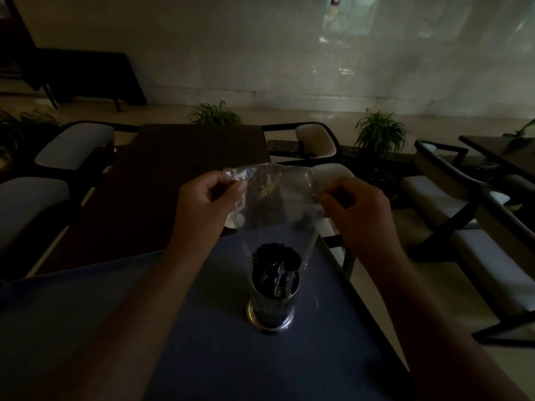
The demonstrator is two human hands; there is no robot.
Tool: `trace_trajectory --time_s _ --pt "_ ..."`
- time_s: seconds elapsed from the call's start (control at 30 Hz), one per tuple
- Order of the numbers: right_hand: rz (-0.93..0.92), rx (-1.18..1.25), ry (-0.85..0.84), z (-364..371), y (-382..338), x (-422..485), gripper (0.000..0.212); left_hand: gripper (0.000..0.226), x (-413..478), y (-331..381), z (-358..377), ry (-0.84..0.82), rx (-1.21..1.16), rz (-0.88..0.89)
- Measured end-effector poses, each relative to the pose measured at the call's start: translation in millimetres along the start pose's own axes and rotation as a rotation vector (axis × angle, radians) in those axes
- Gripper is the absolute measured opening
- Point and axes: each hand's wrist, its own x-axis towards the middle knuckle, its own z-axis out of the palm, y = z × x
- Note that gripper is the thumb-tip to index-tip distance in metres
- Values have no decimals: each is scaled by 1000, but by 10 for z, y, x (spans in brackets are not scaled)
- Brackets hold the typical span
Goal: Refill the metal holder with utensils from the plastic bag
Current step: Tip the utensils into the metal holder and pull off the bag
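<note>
A clear plastic bag [278, 198] hangs stretched between my two hands above the table. My left hand [208, 195] pinches its upper left corner, and my right hand [356, 204] pinches its right edge. The bag's lower end reaches down to the metal holder [270, 311], a shiny cylinder with a wide base standing on the blue table [202, 328]. Dark utensils [275, 261] fill the top of the holder, seen partly through the plastic. In the dim light I cannot tell whether any utensils are still inside the bag.
A dark brown table [179, 175] adjoins the blue one at the far side, with a small white object [233, 221] near its near edge. Cushioned chairs [72, 146] stand left and right [477, 227]. Potted plants [379, 131] line the floor beyond.
</note>
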Motion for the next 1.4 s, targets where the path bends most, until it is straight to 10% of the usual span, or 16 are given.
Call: trace_trajectory --time_s 0.53,0.83,1.2,1.4 --pt "-107 207 -179 149 -847 132 28 12 150 407 -836 170 17 187" --pt "55 327 -495 1245 -984 -168 10 10 -291 55 -1811 140 213 -166" --pt "148 563 -611 1751 -995 -663 38 13 -868 -249 -2308 57 199 -294" --pt "374 715 -538 1763 -916 -987 35 53 -1429 -389 -2344 89 108 -483"
